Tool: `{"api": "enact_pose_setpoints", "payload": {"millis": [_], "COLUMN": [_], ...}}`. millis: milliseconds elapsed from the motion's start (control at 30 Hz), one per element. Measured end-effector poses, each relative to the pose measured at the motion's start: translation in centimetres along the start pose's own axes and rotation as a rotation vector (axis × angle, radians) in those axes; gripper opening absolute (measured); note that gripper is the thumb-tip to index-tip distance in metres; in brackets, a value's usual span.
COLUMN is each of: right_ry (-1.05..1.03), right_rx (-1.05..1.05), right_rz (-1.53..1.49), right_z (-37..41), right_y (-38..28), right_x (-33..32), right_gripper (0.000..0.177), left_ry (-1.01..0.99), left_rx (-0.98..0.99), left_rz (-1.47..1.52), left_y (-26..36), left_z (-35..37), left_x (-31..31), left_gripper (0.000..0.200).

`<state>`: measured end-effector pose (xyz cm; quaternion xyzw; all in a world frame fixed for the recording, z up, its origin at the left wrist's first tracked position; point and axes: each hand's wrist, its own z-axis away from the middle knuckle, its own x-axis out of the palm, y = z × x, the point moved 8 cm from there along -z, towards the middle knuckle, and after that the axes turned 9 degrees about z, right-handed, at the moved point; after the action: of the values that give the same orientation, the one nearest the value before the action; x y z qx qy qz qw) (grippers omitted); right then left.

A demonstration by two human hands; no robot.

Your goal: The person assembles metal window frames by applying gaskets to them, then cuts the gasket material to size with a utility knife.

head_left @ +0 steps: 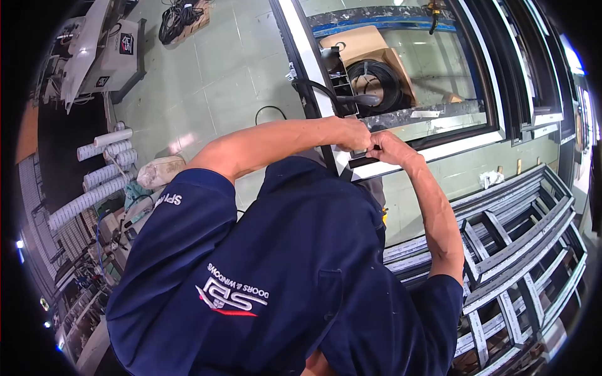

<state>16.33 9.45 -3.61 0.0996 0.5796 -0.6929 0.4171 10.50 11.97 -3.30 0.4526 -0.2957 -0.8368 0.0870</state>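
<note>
My left hand (355, 134) is closed at the near left corner of a white and black window frame (433, 145), its fingers bent down onto the inner edge. Right beside it, my right hand (392, 150) pinches with thumb and fingers at the same corner. Between the fingertips is something small and dark that I cannot make out. A black strip (454, 135) runs along the inside of the frame. Just beyond my left hand lies a tool with a rounded grey handle (364, 99).
An open cardboard box (360, 42) with a coil of black strip (385, 78) shows through the frame. Stacked metal frames (501, 250) lie at right, and more frames (533, 69) stand beyond. Wrapped rolls (100, 178) and a white cabinet (119, 56) are at left.
</note>
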Motion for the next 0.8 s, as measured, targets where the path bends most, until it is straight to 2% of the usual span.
{"api": "enact_pose_setpoints", "payload": {"millis": [100,200,267,333,433,567,667,800], "right_ry": [-0.009,-0.073,-0.039,-0.027,-0.042,-0.101,-0.05,-0.072], "right_rx": [0.055,0.225,0.261,0.206,0.16,0.231,0.257,0.361], "right_rz": [-0.019,-0.045,0.04,0.103,0.027,-0.04,0.032,0.226], "right_z": [0.1,0.3,0.3,-0.1,0.0,0.3,0.2,-0.5], "right_y": [0.5,1.2,0.9,1.1,1.1,0.9,0.9,0.9], "right_x": [-0.2,0.5,0.3,0.6,0.8,-0.2,-0.3,0.1], "right_gripper": [0.017,0.022,0.025,0.026,0.027,0.019,0.019,0.036], "left_ry": [0.09,0.038,0.067,0.039,0.025,0.042,0.039,0.162], "left_rx": [0.057,0.059,0.059,0.048,0.059,0.002,-0.041,0.0], "left_rz": [0.011,0.043,0.062,0.054,0.077,0.081,0.156,0.179], "left_y": [0.1,0.3,0.0,-0.1,-0.5,-0.9,-0.9,-0.5], "left_z": [0.1,0.2,0.0,-0.1,-0.5,-0.1,-0.2,0.5], "left_x": [-0.3,-0.9,-1.1,-0.8,-0.2,-0.5,-0.6,-1.7], "left_gripper": [0.011,0.014,0.018,0.021,0.042,0.018,0.021,0.024]}}
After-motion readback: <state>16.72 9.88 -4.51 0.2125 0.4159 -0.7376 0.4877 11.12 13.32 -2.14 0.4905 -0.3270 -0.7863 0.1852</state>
